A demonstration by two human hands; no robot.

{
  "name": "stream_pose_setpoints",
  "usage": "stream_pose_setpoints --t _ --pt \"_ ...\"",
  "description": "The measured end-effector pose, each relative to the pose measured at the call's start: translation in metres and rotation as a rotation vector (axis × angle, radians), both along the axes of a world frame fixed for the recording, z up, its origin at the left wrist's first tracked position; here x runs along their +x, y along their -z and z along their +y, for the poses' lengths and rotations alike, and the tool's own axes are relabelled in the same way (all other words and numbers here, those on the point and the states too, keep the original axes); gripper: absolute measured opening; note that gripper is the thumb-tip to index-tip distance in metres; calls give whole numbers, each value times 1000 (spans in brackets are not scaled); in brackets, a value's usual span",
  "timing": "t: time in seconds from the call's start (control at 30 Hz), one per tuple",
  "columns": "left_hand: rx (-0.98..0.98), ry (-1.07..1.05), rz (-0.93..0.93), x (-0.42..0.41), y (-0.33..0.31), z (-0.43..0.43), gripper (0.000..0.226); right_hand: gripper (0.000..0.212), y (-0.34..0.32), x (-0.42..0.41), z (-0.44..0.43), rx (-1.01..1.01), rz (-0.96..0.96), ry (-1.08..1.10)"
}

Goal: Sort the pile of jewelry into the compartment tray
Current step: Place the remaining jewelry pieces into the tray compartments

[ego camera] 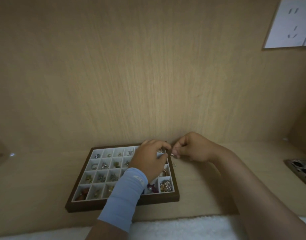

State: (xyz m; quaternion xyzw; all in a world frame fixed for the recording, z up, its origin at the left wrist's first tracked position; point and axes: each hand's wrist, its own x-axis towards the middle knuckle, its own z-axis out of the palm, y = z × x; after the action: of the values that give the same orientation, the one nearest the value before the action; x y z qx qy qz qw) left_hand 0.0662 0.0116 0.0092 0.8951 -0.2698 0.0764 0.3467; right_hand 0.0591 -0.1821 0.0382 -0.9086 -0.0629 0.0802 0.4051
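A dark wooden compartment tray [124, 204] with white dividers lies on the light wood desk, most of its cells holding small jewelry. My left hand [148, 161], wrist in a light blue sleeve, hovers over the tray's upper right cells, fingers curled round a small silver piece [160, 151]. My right hand [192, 148] sits just right of the tray's far corner, thumb and fingers pinching a tiny silver piece [172, 154]. One small silver item [174, 164] lies on the desk beside the tray's right rim. The cells under my left hand are hidden.
A wood-grain back wall rises right behind the tray. A white wall socket [290, 23] is at the top right. A patterned dark object [301, 170] lies at the desk's right edge. White fluffy fabric [183, 227] runs along the near edge.
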Motion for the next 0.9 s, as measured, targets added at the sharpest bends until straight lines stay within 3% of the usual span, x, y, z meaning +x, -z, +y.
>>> stream_pose_setpoints --t 0.27,0.57,0.73,0.8,0.9 --pt "-163 9 118 2 -4 5 24 23 -6 -6 2 206 20 -11" --pt "-284 -25 152 3 -16 11 10 17 -16 -7 15 331 -1 26" --pt "-375 -37 168 4 -25 20 9 24 -19 -4 23 364 -66 80" --pt "-375 -59 167 5 -26 22 8 18 -19 -2 20 304 -135 111" --pt "-269 -47 158 1 -24 16 6 12 -10 7 4 -45 -255 180"
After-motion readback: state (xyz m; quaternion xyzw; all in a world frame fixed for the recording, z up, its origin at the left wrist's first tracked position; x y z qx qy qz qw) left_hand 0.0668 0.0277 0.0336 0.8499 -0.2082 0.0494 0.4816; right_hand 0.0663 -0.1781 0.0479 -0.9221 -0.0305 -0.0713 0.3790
